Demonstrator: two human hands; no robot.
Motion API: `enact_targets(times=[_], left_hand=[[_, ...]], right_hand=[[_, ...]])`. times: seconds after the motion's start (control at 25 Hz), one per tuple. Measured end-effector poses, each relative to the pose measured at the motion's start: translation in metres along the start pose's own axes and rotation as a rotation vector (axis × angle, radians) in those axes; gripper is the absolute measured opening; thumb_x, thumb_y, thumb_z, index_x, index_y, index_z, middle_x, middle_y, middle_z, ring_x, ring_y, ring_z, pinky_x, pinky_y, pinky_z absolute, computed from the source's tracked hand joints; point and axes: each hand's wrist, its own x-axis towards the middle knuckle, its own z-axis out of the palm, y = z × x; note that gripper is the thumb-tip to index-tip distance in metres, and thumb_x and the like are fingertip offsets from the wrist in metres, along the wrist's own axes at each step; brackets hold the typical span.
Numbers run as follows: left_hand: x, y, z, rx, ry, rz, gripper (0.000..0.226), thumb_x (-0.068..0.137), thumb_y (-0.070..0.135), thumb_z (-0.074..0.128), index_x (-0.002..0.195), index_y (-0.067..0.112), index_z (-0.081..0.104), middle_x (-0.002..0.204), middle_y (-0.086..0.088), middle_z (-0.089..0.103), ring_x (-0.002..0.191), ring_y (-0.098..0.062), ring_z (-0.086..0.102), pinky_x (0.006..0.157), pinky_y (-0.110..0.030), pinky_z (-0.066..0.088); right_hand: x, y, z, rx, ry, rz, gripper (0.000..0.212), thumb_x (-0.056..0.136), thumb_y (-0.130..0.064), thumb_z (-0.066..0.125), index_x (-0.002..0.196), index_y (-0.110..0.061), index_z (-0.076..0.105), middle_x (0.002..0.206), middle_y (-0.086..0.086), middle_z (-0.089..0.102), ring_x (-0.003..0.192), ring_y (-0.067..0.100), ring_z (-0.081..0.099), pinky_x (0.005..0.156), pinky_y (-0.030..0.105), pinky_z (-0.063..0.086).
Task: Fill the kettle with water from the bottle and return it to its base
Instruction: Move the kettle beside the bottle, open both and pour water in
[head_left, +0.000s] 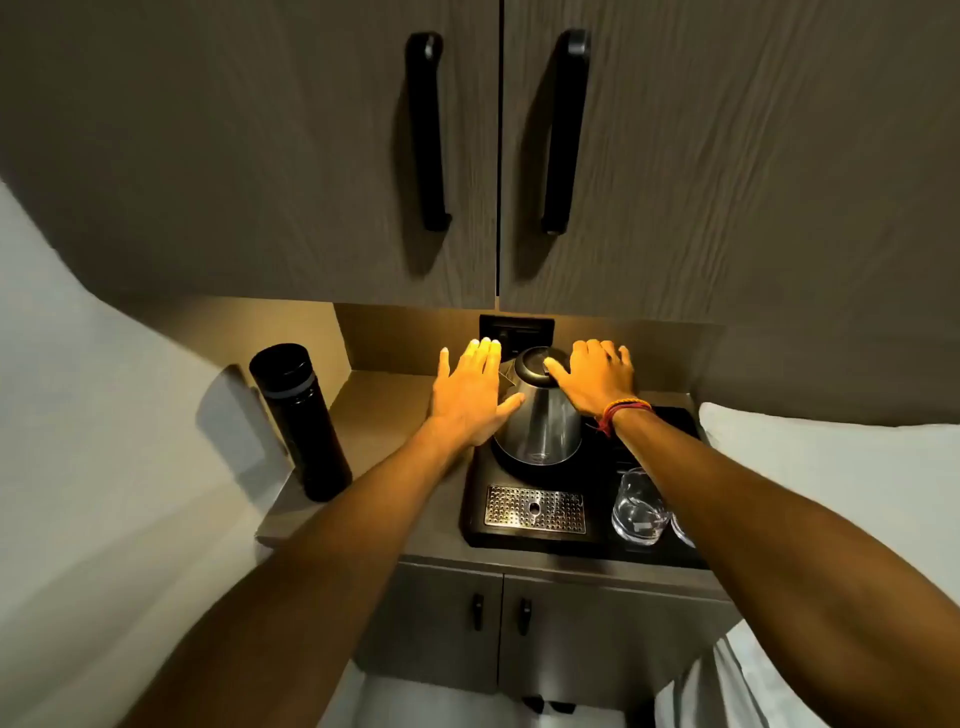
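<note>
A steel kettle (540, 421) with a dark lid stands on its round base (506, 464) on a black tray (602, 540). My left hand (470, 397) is spread flat beside the kettle's left side, thumb touching its wall. My right hand (597, 376) hovers at the kettle's right, fingers apart, thumb resting on the lid's edge; the handle is hidden under it. Neither hand holds anything. A tall black bottle (301, 421) stands upright, capped, on the counter at the left, away from both hands.
A metal drip grate (535, 509) sits in the tray's front, with two clear glasses (639, 506) at the right. A wall socket (514, 332) lies behind the kettle. Cupboard doors with black handles (428, 130) hang overhead. White bedding (831, 467) is at the right.
</note>
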Motion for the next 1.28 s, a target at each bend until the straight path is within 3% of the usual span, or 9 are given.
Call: enact_targets(times=[0.2, 0.48, 0.64, 0.72, 0.88, 1.0, 1.12, 1.2, 1.28], left_hand=[[0.013, -0.011, 0.012, 0.012, -0.038, -0.058, 0.091, 0.095, 0.070, 0.029, 0.160, 0.011, 0.006, 0.167, -0.007, 0.010, 0.154, -0.022, 0.004, 0.121, -0.055, 0.002], [0.023, -0.018, 0.017, 0.003, -0.075, -0.058, 0.090, 0.095, 0.071, 0.028, 0.160, 0.012, 0.005, 0.167, -0.007, 0.008, 0.154, -0.023, 0.003, 0.121, -0.054, -0.001], [0.029, -0.019, 0.015, 0.001, -0.061, -0.041, 0.091, 0.095, 0.071, 0.026, 0.160, 0.010, 0.006, 0.167, -0.009, 0.009, 0.154, -0.023, 0.004, 0.122, -0.055, 0.001], [0.031, -0.019, 0.014, -0.003, -0.051, -0.031, 0.092, 0.095, 0.073, 0.024, 0.160, 0.009, 0.007, 0.167, -0.009, 0.011, 0.154, -0.023, 0.005, 0.122, -0.055, 0.002], [0.031, -0.021, 0.011, -0.023, -0.054, -0.024, 0.094, 0.093, 0.075, 0.023, 0.160, 0.010, 0.008, 0.167, -0.008, 0.011, 0.154, -0.022, 0.005, 0.122, -0.055, 0.001], [0.027, -0.027, 0.010, -0.022, -0.064, -0.026, 0.094, 0.093, 0.075, 0.022, 0.160, 0.010, 0.008, 0.167, -0.008, 0.011, 0.154, -0.022, 0.005, 0.121, -0.055, 0.001], [0.023, -0.034, 0.010, -0.016, -0.068, -0.033, 0.096, 0.091, 0.077, 0.021, 0.159, 0.010, 0.010, 0.167, -0.008, 0.013, 0.154, -0.023, 0.006, 0.121, -0.055, 0.002], [0.023, -0.038, 0.009, -0.004, -0.056, -0.038, 0.098, 0.090, 0.079, 0.021, 0.159, 0.011, 0.011, 0.166, -0.008, 0.013, 0.154, -0.023, 0.007, 0.122, -0.056, 0.002], [0.021, -0.046, 0.006, 0.001, -0.054, -0.052, 0.097, 0.091, 0.079, 0.022, 0.159, 0.010, 0.011, 0.166, -0.009, 0.015, 0.153, -0.024, 0.008, 0.121, -0.056, 0.003]], right_hand=[[0.022, -0.007, 0.009, -0.009, -0.064, 0.036, 0.071, 0.085, -0.071, 0.046, 0.105, -0.007, 0.068, 0.121, 0.019, 0.066, 0.119, 0.038, 0.056, 0.109, 0.056, 0.033], [0.024, -0.017, 0.012, 0.005, -0.006, -0.029, 0.047, 0.091, -0.049, 0.051, 0.095, -0.005, 0.070, 0.099, 0.017, 0.069, 0.095, 0.034, 0.064, 0.087, 0.043, 0.048], [0.026, -0.014, 0.004, 0.125, -0.017, 0.011, 0.046, 0.092, -0.043, 0.046, 0.089, -0.004, 0.069, 0.079, 0.012, 0.055, 0.079, 0.033, 0.057, 0.068, 0.035, 0.039], [0.028, -0.006, -0.003, 0.257, -0.069, 0.045, 0.045, 0.096, -0.039, 0.043, 0.094, -0.001, 0.067, 0.084, 0.014, 0.056, 0.086, 0.037, 0.058, 0.070, 0.036, 0.039], [0.025, 0.028, -0.002, 0.583, -0.227, 0.206, 0.052, 0.102, -0.038, 0.029, 0.116, 0.002, 0.060, 0.124, 0.027, 0.060, 0.116, 0.042, 0.055, 0.094, 0.044, 0.041], [0.019, 0.040, 0.010, 0.674, -0.207, 0.255, 0.051, 0.101, -0.034, 0.028, 0.101, 0.006, 0.060, 0.109, 0.031, 0.065, 0.096, 0.039, 0.061, 0.073, 0.037, 0.041], [0.016, 0.038, 0.012, 0.731, -0.195, 0.300, 0.044, 0.100, -0.028, 0.027, 0.093, 0.003, 0.058, 0.098, 0.028, 0.062, 0.101, 0.042, 0.059, 0.074, 0.034, 0.034], [0.015, 0.037, 0.012, 0.774, -0.173, 0.307, 0.044, 0.100, -0.027, 0.027, 0.100, 0.003, 0.058, 0.107, 0.028, 0.062, 0.101, 0.040, 0.058, 0.073, 0.035, 0.036], [0.011, 0.033, 0.010, 0.758, -0.169, 0.303, 0.043, 0.101, -0.025, 0.027, 0.113, 0.003, 0.056, 0.130, 0.026, 0.055, 0.122, 0.040, 0.049, 0.091, 0.042, 0.038]])
